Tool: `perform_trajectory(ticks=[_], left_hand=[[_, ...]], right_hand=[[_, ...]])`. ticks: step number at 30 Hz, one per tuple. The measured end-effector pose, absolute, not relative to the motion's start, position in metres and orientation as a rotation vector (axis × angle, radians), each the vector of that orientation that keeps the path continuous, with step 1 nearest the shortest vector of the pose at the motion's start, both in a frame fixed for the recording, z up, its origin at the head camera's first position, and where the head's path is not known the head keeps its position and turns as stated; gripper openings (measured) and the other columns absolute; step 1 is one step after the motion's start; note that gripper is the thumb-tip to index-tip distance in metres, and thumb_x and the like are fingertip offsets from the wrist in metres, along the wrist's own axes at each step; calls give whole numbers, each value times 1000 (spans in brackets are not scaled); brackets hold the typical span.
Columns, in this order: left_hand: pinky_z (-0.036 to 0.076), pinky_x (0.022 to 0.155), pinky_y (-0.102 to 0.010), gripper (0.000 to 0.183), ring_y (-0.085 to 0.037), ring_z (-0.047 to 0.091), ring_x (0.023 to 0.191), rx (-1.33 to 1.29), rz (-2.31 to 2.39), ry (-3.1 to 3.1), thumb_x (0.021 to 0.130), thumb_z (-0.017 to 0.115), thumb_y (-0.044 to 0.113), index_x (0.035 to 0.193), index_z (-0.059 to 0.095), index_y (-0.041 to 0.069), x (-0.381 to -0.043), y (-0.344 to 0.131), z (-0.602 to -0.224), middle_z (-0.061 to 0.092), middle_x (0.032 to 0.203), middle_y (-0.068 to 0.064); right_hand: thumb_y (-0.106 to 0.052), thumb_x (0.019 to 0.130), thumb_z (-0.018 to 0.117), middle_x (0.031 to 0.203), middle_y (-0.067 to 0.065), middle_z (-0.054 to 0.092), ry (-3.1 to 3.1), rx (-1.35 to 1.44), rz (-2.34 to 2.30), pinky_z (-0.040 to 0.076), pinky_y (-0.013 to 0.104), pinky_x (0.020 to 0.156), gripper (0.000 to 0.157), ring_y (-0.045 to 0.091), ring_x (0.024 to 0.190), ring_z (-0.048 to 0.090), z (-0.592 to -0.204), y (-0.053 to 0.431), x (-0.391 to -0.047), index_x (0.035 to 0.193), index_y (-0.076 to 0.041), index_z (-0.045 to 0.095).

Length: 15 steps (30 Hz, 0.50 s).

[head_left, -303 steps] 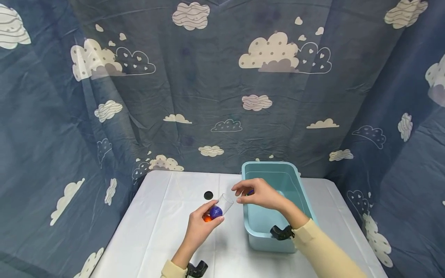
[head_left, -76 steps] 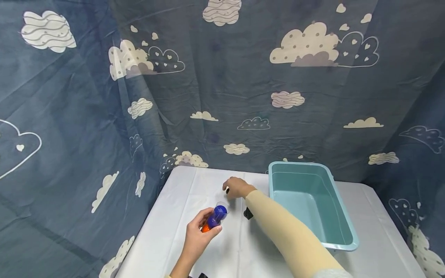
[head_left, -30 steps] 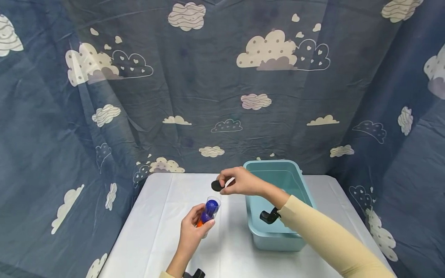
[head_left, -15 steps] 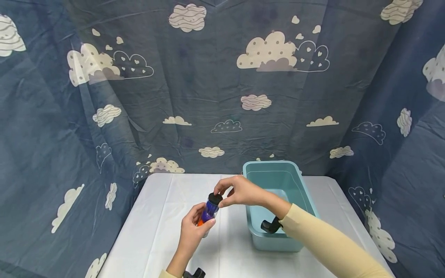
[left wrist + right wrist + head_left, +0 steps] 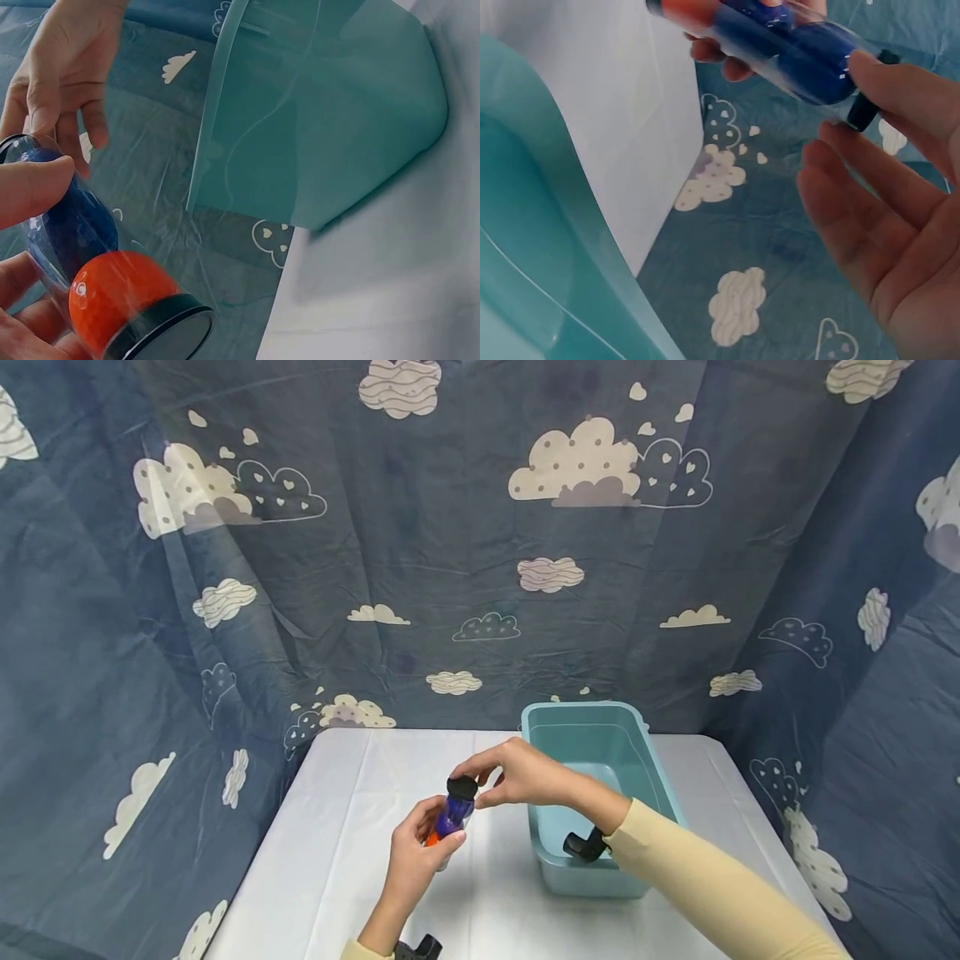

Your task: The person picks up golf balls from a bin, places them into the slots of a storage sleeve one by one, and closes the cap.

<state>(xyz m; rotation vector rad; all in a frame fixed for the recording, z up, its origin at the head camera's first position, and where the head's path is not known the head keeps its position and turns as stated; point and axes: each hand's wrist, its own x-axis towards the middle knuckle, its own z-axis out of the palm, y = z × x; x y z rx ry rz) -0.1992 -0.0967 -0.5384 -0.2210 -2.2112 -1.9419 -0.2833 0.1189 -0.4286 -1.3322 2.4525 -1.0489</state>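
Observation:
My left hand (image 5: 412, 853) grips a clear plastic tube (image 5: 455, 816), tilted above the white table. Inside it sit an orange ball (image 5: 120, 289) at the bottom and blue balls (image 5: 817, 64) above. A dark ring or cap (image 5: 161, 330) closes the lower end, as the left wrist view shows. At the upper mouth is a round black cap (image 5: 462, 787), which my right hand (image 5: 528, 774) pinches between thumb and fingers. Whether the cap is fully seated cannot be told. In the right wrist view the thumb lies over the tube's end, with the other fingers loosely spread.
A teal plastic tub (image 5: 592, 867) stands on the right of the white table (image 5: 367, 827), below my right forearm. A dark blue cloud-print curtain (image 5: 420, 568) hangs behind the table and at both sides. Each wrist wears a small black camera (image 5: 585, 846).
Earlier, the cap lay on the table and one blue ball showed in the tube. My right hand picked up the cap, then brought it onto the mouth, where it stays now.

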Motion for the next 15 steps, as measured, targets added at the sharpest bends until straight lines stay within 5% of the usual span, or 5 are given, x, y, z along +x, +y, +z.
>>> perform_trajectory(ticks=[15], left_hand=[[47, 101, -51, 48, -30, 65, 111, -279, -1958, -2216, 82, 83, 5, 126, 63, 7, -187, -83, -512, 68, 121, -12]], right_hand=[[-36, 89, 78, 108, -15, 71, 2557, -1286, -1152, 57, 22, 70, 29, 3, 94, 67, -437, 123, -273, 114, -23, 74]])
